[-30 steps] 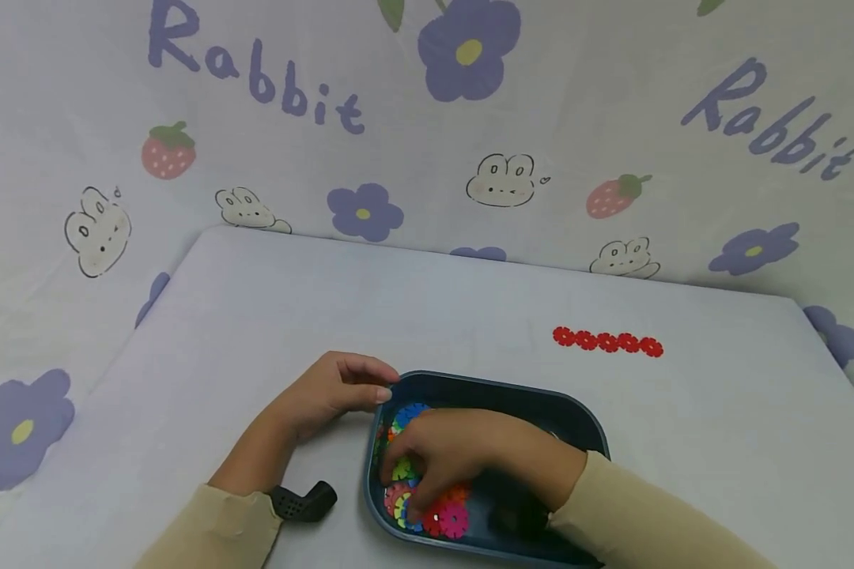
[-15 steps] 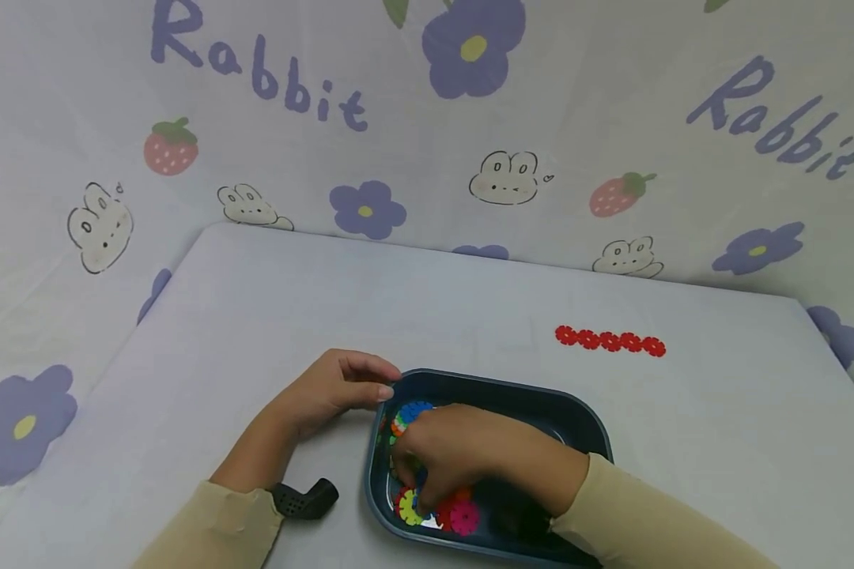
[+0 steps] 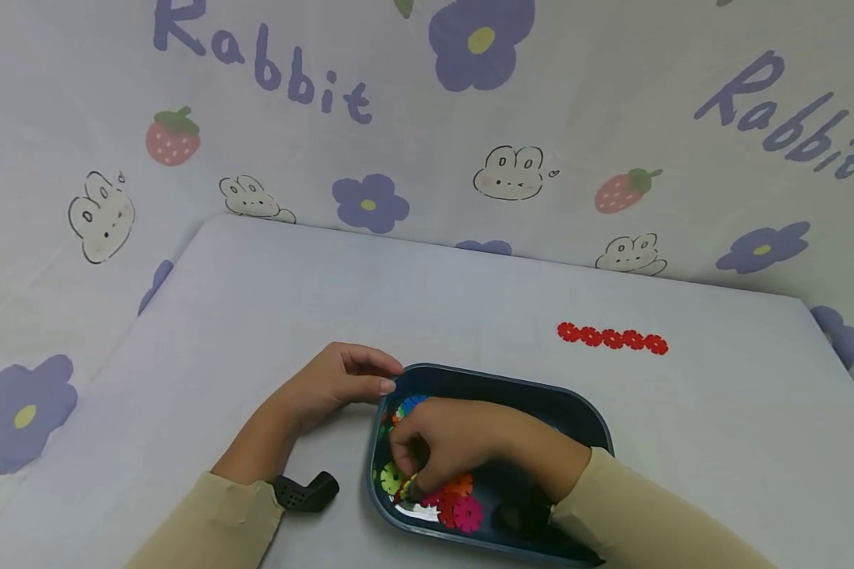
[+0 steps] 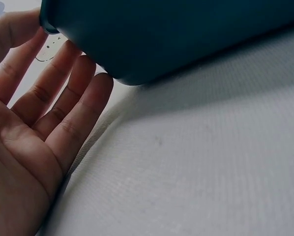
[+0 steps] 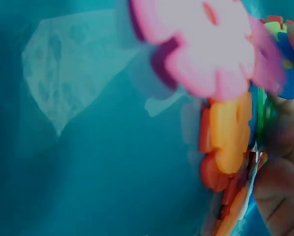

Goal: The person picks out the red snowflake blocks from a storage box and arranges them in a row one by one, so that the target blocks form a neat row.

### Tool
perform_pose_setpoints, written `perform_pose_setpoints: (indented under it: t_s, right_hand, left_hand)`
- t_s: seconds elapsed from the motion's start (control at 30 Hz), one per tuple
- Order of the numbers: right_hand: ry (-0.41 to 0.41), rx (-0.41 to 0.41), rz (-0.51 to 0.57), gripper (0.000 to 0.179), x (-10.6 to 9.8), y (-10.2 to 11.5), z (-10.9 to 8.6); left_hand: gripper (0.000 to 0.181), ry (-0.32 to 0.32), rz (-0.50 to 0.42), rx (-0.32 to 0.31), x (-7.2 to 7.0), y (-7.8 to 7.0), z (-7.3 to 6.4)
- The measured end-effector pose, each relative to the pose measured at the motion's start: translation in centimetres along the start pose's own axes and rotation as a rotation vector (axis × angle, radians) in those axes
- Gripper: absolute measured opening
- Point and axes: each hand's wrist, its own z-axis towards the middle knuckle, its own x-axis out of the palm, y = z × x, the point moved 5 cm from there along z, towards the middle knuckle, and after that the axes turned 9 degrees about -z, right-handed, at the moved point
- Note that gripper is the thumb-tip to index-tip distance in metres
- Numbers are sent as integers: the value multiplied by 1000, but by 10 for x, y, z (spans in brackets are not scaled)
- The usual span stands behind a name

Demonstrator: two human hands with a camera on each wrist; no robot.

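Note:
A dark teal tray (image 3: pixel 512 378) holds flower-shaped plastic discs in several colours, gathered toward its left end. My left hand (image 3: pixel 334 386) is at the tray's far-left corner, with thumb and fingertips against the rim; in the left wrist view, its fingers (image 4: pixel 68 115) reach loosely to the outer wall. Inside the tray, my right hand (image 3: pixel 455 442) has bent fingers among the discs. In the right wrist view, a blue disc (image 5: pixel 287 61) lies by the thumb tip, near a pink disc (image 5: pixel 211 54) and an orange disc (image 5: pixel 230 132). Whether the fingers pinch a disc is unclear.
A row of joined red discs (image 3: pixel 613 338) lies on the white table (image 3: pixel 292 292), beyond the tray to the right. Behind the table hangs a printed cloth (image 3: pixel 427 142). A black device (image 3: pixel 306 493) sits at the left wrist.
My right hand stirs among the discs, and those near its thumb have shifted; a yellow-green disc now shows at the tray's left side. The left hand stays at the corner.

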Motion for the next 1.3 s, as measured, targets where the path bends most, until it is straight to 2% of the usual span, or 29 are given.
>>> perform_pose_setpoints:
  t_s: [0.27,0.4,0.63,0.87,1.07,1.3]
  right_hand:
    - [-26,-3,131,20,-4,-4,1]
    - [-40,12,129,26,-8,-5,1]
    - [-65,-2,143,11,-10,-7,2]
    - [-88,-42,232,7,-10,-10,0]
    - [-115,6,119,19,-14,-11,1]
    - [-69,18,-82,28,-7,-3,3]
  left_hand:
    - [29,17,1,4,0,-2,1]
    - [30,6,3,10,-1,-3,0]
    - [30,3,-3,0,-2,2,-2]
    - [30,6,10,-3,-1,3,-1]
    - [30,-11,15,-3,-2,1,-3]
    - [29,0,34,7,-2,-1,-2]
